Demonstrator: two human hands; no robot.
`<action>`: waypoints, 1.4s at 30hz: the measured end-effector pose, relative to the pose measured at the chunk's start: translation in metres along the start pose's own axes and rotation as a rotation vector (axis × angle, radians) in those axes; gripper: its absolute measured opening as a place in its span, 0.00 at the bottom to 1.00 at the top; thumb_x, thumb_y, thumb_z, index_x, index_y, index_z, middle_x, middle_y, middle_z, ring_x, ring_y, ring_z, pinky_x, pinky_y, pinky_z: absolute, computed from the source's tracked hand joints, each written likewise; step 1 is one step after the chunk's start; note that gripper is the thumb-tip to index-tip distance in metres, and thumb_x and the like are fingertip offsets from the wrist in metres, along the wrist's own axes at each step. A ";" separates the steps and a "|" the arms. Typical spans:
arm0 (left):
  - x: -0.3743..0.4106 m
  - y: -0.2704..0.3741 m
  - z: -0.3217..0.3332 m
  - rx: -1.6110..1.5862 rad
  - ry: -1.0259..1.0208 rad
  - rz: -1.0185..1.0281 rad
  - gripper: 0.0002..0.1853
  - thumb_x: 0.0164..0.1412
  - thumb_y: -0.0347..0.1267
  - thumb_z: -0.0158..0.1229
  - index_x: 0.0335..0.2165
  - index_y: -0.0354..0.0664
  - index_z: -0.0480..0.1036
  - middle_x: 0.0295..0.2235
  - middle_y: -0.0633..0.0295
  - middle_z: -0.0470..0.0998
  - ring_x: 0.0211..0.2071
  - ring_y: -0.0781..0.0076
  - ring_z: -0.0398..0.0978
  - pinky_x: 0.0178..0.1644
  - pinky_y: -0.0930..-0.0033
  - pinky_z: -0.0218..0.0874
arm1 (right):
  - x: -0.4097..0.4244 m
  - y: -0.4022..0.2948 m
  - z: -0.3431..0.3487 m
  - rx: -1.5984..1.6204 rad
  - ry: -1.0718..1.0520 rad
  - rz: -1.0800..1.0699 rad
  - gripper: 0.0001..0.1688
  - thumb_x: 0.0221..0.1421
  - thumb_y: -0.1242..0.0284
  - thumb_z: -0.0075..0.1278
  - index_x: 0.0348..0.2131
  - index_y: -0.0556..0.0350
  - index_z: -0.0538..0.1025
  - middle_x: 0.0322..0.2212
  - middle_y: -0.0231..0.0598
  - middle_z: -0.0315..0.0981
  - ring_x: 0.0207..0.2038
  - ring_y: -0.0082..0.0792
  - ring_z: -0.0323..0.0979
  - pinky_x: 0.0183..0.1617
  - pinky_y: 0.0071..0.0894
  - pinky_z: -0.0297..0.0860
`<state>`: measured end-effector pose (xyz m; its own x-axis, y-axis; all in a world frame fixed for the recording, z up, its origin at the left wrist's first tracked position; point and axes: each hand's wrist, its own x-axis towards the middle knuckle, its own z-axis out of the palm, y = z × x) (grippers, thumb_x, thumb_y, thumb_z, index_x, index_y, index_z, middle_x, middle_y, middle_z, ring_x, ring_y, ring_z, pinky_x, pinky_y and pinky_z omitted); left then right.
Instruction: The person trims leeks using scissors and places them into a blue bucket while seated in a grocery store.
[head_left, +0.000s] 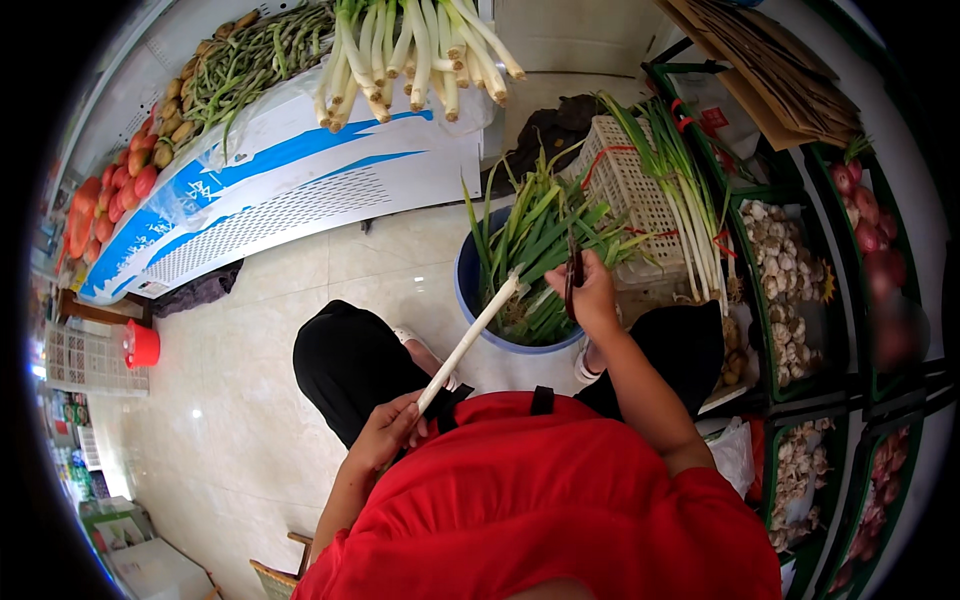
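My left hand, low in front of my red shirt, grips one end of a peeled white leek stalk. The stalk slants up and to the right, and its far end shows ragged, torn skin. Over the bucket's right side, my right hand is closed on a dark-handled cutting tool, seen nearly edge-on and probably scissors. Between my knees stands a round blue bucket, heaped with green leek leaves and scraps. The stalk's far end is above those trimmings, close to my right hand but apart from it.
Trimmed leeks overhang the edge of a white-and-blue counter holding beans and tomatoes. Right of the bucket, untrimmed leeks lean on a beige plastic crate. Garlic bins line my right; a red bucket stands far left.
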<state>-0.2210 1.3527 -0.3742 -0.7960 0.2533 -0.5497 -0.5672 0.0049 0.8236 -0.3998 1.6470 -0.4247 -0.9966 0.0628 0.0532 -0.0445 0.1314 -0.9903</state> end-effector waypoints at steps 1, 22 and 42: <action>0.001 0.001 0.001 0.004 -0.002 -0.005 0.19 0.63 0.32 0.39 0.50 0.37 0.62 0.20 0.70 0.68 0.19 0.86 0.62 0.24 0.87 0.55 | -0.005 -0.004 0.004 0.095 -0.057 0.026 0.21 0.36 0.73 0.62 0.26 0.58 0.64 0.19 0.30 0.67 0.21 0.19 0.63 0.25 0.20 0.62; -0.006 0.001 0.001 0.069 -0.009 0.001 0.18 0.63 0.31 0.38 0.49 0.37 0.63 0.20 0.72 0.67 0.19 0.88 0.60 0.24 0.87 0.52 | -0.006 -0.020 -0.001 0.111 -0.033 0.130 0.16 0.42 0.75 0.57 0.24 0.58 0.63 0.18 0.32 0.66 0.19 0.20 0.65 0.23 0.21 0.63; -0.029 0.039 0.006 0.849 0.286 0.487 0.20 0.53 0.25 0.50 0.47 0.40 0.65 0.24 0.54 0.70 0.24 0.62 0.70 0.29 0.68 0.62 | 0.009 -0.006 -0.019 -0.506 0.162 -0.203 0.12 0.42 0.76 0.55 0.24 0.56 0.64 0.16 0.36 0.64 0.21 0.36 0.66 0.27 0.32 0.62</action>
<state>-0.2189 1.3508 -0.3249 -0.9841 0.1707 -0.0492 0.0806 0.6756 0.7328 -0.4073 1.6658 -0.4159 -0.9464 0.1322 0.2946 -0.1559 0.6118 -0.7755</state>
